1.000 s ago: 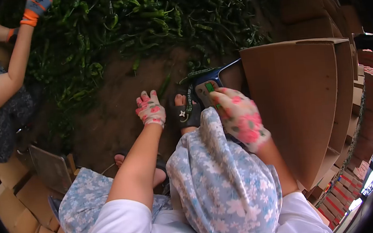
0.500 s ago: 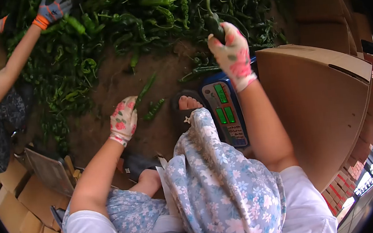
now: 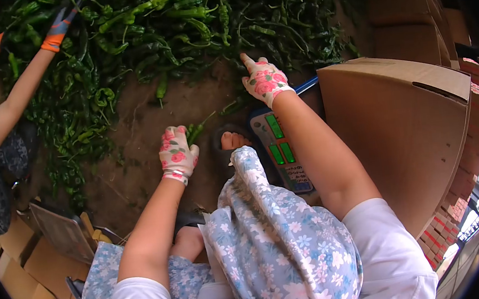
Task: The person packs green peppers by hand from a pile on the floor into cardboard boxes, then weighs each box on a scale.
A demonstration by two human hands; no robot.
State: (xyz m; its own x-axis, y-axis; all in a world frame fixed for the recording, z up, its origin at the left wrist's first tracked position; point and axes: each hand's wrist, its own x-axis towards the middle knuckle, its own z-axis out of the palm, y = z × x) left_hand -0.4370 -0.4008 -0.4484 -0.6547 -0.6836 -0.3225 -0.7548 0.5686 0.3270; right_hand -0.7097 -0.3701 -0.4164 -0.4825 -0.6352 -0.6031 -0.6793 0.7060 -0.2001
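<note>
My left hand [image 3: 176,154], in a white glove with pink flowers, hovers over the brown floor with its thumb apart from the bent fingers. Just beyond its fingers and thumb, partly covered, is a green pepper [image 3: 195,132] with a thin stem. Reaching forward, my right hand [image 3: 266,80], gloved alike, is at the near edge of a big heap of green peppers [image 3: 193,27]. Its index finger is stretched out and no pepper shows in it. Below the right wrist is a blue digital scale [image 3: 279,145] with lit green displays, partly hidden by my forearm.
A large cardboard box [image 3: 399,134] stands close on the right, with more boxes behind. On the left, a co-worker's hand in a grey and orange glove [image 3: 59,29] reaches into the heap. A flat-topped item [image 3: 59,227] and cartons [image 3: 18,246] lie at lower left.
My right hand has let go of the dark green pepper and moved left. The pepper that stuck out of my left hand is no longer seen in it. The co-worker's hand has lowered into the heap.
</note>
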